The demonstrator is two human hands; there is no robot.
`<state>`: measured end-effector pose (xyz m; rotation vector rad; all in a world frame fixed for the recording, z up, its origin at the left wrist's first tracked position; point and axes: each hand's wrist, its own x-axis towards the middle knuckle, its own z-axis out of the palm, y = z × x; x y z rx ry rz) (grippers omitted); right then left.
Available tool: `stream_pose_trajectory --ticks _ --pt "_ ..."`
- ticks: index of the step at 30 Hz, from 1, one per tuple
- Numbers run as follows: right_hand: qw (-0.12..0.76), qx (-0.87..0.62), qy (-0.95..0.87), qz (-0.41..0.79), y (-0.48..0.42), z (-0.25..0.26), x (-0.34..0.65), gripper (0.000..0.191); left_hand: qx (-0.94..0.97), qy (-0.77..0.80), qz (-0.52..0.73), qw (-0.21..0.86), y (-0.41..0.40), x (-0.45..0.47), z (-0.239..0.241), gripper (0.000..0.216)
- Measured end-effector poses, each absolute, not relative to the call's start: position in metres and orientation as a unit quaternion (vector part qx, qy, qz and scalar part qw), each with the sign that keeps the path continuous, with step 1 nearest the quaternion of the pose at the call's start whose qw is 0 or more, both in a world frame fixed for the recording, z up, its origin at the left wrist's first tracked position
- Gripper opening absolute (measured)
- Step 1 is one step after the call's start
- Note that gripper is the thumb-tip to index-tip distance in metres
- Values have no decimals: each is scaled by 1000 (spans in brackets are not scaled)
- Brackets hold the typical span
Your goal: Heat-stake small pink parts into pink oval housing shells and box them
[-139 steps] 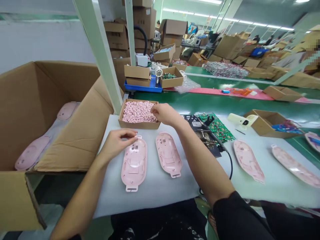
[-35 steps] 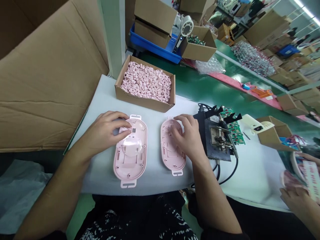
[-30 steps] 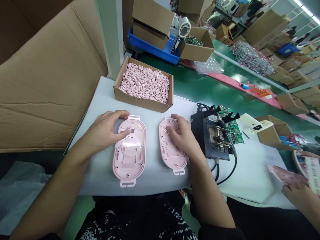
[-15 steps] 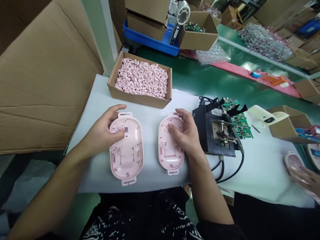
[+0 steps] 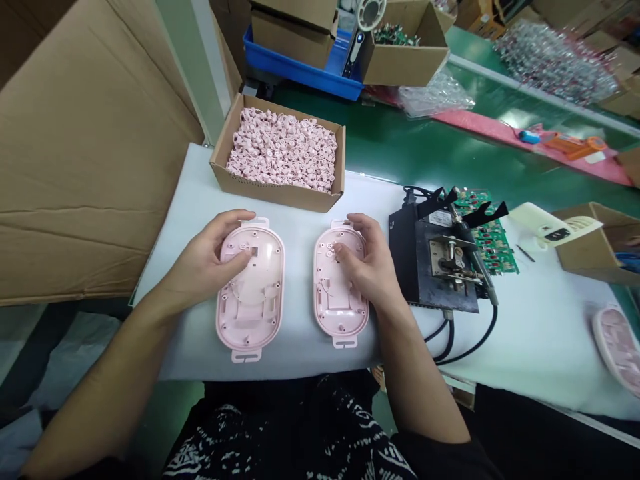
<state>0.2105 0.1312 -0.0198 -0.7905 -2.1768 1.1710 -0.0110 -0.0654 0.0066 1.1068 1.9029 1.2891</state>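
Two pink oval plastic shells lie side by side on the white work surface, their hollow insides facing up. My left hand grips the upper left rim of the left shell, its thumb inside beside a small square window. Around the upper right rim of the right shell my right hand is closed, the thumb pressing near small round buttons inside. Whether a loose part lies under either thumb is hidden. Beyond the shells stands a cardboard box full of small pink plastic pieces.
Right of my right hand sits a black soldering station with cables. Green circuit boards lie behind it, near a cream plastic housing. Another pink shell rests at the far right. A large cardboard sheet stands on the left.
The left shell has turned slightly, its lower end swinging left. My right thumb has shifted little on the right shell. The other person's hand at far right has left the view.
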Motion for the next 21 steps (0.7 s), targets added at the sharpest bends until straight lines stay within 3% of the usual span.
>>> stream_pose_trajectory --ticks 9,21 --pt "278 -278 -769 505 132 -28 213 38 444 704 459 310 -69 -14 7 48" --pt "261 -250 -802 476 132 -18 210 43 452 737 436 251 -65 -10 9 42"
